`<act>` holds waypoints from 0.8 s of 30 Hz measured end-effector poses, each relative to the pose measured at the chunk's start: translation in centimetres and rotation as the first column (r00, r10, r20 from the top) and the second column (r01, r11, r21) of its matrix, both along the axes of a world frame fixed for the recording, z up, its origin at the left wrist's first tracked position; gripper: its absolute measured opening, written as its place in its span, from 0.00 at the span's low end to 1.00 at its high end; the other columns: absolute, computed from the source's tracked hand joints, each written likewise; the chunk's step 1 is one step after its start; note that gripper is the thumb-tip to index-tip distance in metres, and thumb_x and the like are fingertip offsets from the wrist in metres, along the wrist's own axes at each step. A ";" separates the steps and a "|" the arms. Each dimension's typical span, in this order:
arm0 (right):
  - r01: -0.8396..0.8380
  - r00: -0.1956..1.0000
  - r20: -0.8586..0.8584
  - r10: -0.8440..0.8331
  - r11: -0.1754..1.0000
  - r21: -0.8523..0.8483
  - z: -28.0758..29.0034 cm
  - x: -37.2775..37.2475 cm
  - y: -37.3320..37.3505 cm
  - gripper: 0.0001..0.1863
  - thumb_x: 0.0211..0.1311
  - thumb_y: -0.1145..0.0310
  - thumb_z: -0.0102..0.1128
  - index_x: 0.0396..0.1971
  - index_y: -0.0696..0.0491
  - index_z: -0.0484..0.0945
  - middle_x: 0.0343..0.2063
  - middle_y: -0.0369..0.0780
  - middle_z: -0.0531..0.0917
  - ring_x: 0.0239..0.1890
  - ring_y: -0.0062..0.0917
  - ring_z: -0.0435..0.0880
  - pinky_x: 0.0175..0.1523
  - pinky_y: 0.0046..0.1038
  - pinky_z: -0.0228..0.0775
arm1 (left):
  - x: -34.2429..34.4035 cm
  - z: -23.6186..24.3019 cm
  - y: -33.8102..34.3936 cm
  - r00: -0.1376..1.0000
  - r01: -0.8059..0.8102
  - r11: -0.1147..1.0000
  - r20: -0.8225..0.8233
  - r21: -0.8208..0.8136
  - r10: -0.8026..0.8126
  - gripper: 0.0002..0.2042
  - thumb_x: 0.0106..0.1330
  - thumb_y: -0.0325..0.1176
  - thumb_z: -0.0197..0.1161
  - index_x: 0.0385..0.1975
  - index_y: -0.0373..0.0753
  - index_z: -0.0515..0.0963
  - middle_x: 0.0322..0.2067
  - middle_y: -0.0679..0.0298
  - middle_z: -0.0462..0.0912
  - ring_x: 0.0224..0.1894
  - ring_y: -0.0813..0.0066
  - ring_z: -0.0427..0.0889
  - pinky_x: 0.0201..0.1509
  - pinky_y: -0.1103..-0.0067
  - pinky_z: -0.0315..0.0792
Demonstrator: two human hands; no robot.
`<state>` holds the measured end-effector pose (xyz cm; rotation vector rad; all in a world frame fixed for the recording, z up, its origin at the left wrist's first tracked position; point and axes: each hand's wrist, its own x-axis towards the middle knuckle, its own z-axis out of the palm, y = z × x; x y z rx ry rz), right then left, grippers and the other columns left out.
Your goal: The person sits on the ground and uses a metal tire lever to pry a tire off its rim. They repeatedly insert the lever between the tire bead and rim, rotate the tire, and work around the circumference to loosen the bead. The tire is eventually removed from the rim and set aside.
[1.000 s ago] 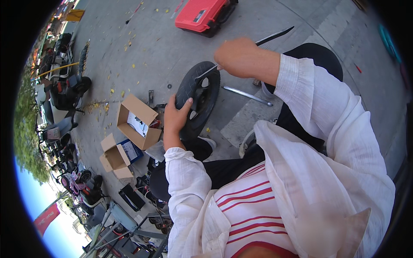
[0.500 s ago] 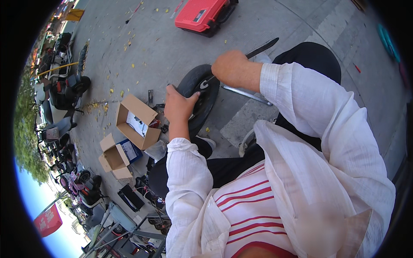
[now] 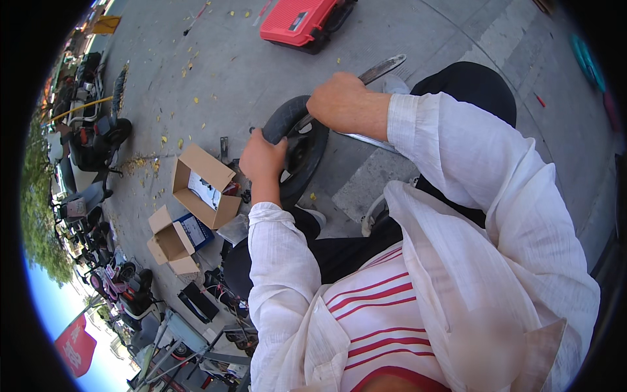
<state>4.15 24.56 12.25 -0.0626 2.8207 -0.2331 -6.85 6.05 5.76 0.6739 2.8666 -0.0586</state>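
Since half a second ago, in the head view, the right hand (image 3: 341,101) has drawn slightly toward the person's left, and the metal lever (image 3: 382,67) it holds has turned, so that a paler, scuffed face shows at its free end where a dark one showed earlier. That hand is a closed fist around the lever's middle, knuckles upward, with the wrist nearly straight; the right forearm comes across from the right in a loose white sleeve (image 3: 457,140), the elbow bent and held out wide. One end of the lever slants out beyond the fist toward the upper right, while the other reaches down to the inner edge of the black tyre (image 3: 317,157); its very tip is hard to make out. The tyre sits on its wheel in front of the person, between the bent knees and tilted toward them. The left hand (image 3: 262,157) grips the tyre's left side, thumb laid over the upper face and fingers around the outer tread, the forearm rising almost straight from below. A second metal bar (image 3: 369,140) lies on the ground just right of the tyre, partly hidden by the right forearm. An open cardboard box (image 3: 228,212) stands near the left wrist.
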 end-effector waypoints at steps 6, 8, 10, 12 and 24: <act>0.010 1.000 -0.010 -0.010 1.000 -0.017 0.4 -0.8 -0.8 0.08 0.56 0.69 0.57 0.31 0.52 0.84 0.34 0.41 0.86 0.38 0.33 0.86 0.37 0.34 0.77 | 0.1 0.4 0.2 1.000 -0.002 1.000 0.010 -0.016 0.002 0.27 0.49 0.52 0.68 0.45 0.41 0.77 0.37 0.52 0.84 0.41 0.53 0.83 0.44 0.64 0.75; -0.003 1.000 -0.008 0.003 1.000 0.001 0.0 -1.2 -1.1 0.08 0.56 0.69 0.57 0.32 0.52 0.84 0.34 0.41 0.86 0.38 0.33 0.86 0.38 0.33 0.77 | 0.3 0.7 0.5 1.000 0.003 1.000 0.014 -0.031 -0.002 0.27 0.49 0.52 0.68 0.45 0.41 0.78 0.37 0.51 0.84 0.41 0.53 0.83 0.44 0.64 0.75; -0.012 1.000 -0.014 0.012 1.000 0.009 -0.1 -1.5 -1.4 0.08 0.56 0.69 0.58 0.32 0.52 0.84 0.34 0.41 0.86 0.39 0.33 0.86 0.38 0.32 0.77 | 0.3 0.6 0.4 1.000 0.010 1.000 0.001 -0.022 -0.010 0.27 0.49 0.52 0.68 0.45 0.41 0.78 0.37 0.51 0.84 0.41 0.52 0.83 0.44 0.64 0.75; -0.015 0.999 -0.029 0.015 1.000 0.007 -0.1 -1.8 -1.8 0.08 0.56 0.69 0.58 0.32 0.51 0.85 0.34 0.41 0.86 0.39 0.33 0.86 0.39 0.32 0.77 | 0.4 0.5 0.1 1.000 0.009 1.000 -0.009 -0.018 -0.009 0.27 0.49 0.52 0.68 0.44 0.40 0.78 0.36 0.50 0.84 0.41 0.52 0.83 0.44 0.64 0.75; -0.079 0.997 -0.007 0.079 0.996 0.050 -0.3 -4.4 -3.4 0.07 0.55 0.69 0.60 0.33 0.50 0.85 0.34 0.39 0.86 0.40 0.31 0.86 0.40 0.31 0.76 | 0.1 -0.3 -1.3 0.997 -0.002 0.998 -0.071 0.056 0.006 0.25 0.47 0.50 0.70 0.41 0.40 0.78 0.33 0.52 0.84 0.38 0.52 0.83 0.41 0.63 0.76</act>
